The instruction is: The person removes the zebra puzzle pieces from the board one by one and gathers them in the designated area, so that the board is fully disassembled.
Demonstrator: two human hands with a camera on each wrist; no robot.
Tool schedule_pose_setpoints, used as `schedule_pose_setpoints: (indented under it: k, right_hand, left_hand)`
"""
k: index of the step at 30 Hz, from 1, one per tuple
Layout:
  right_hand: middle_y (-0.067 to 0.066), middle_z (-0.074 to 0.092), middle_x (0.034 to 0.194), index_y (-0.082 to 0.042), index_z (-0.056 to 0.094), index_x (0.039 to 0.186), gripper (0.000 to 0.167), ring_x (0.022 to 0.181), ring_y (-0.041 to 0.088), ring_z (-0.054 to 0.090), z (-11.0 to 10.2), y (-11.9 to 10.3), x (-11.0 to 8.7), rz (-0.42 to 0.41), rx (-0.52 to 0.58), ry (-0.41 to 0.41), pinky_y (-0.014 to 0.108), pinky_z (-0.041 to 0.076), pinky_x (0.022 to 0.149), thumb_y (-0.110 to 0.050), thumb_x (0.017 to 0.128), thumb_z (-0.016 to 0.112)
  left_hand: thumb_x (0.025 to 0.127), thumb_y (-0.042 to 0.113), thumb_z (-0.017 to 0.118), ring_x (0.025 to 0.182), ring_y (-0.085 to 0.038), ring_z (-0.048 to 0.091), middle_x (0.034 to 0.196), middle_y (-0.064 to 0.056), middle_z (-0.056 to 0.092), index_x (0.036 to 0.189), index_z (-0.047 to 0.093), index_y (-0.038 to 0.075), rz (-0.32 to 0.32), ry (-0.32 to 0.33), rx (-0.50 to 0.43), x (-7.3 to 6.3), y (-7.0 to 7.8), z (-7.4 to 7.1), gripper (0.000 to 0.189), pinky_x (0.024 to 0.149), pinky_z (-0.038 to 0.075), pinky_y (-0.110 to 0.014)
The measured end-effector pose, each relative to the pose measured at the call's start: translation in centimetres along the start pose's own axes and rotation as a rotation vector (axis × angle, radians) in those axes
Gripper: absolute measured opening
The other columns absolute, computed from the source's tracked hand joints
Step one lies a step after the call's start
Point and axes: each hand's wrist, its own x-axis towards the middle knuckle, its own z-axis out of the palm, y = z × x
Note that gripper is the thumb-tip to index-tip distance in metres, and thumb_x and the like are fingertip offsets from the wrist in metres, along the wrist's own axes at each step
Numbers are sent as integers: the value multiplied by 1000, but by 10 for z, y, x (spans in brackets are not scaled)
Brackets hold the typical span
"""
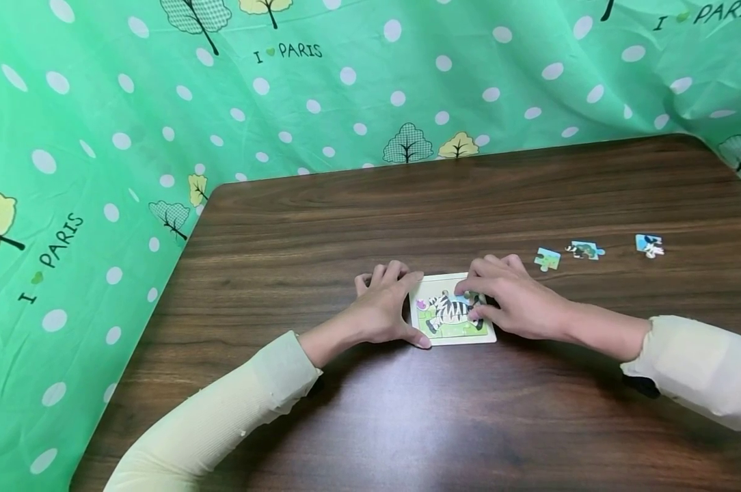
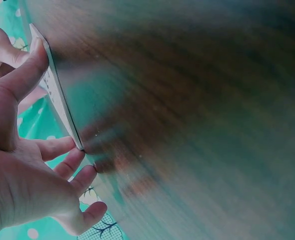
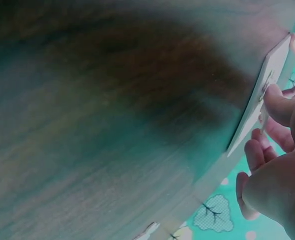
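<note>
A small framed zebra jigsaw puzzle lies on the table in the head view. My left hand holds its left side, thumb at the near corner and index finger at the far corner; the left wrist view shows this grip along the frame's edge. Over the puzzle's right part, my right hand pinches a jigsaw piece with thumb and fingers, down at the picture. The fingers hide most of that piece. In the right wrist view, the thumb is close against the puzzle's face.
Three loose jigsaw pieces lie right of the puzzle: a green one, one beside it, and another farther right. The dark wooden table meets a green dotted curtain at its back and left.
</note>
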Motion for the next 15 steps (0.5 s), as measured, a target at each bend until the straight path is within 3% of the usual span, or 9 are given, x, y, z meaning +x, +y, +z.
schedule_pose_setpoints:
  k: [5,15]
  right_hand:
    - [-5,50,90,-11,70,111,36,84,11,42,0,0,0,-30,-69,-26,35,21,76,-17,77,80]
    - [-5,50,91,-10,70,113,37,87,11,43,2,0,0,10,6,-9,35,21,76,-11,77,78]
  left_hand:
    - [57,56,86,123,-23,31,141,-3,35,145,40,21,2,-5,-3,1,0,0,106,98,21,-54]
    - [56,55,87,122,-23,32,140,-3,35,144,41,22,3,-3,-3,0,0,0,105,98,21,-53]
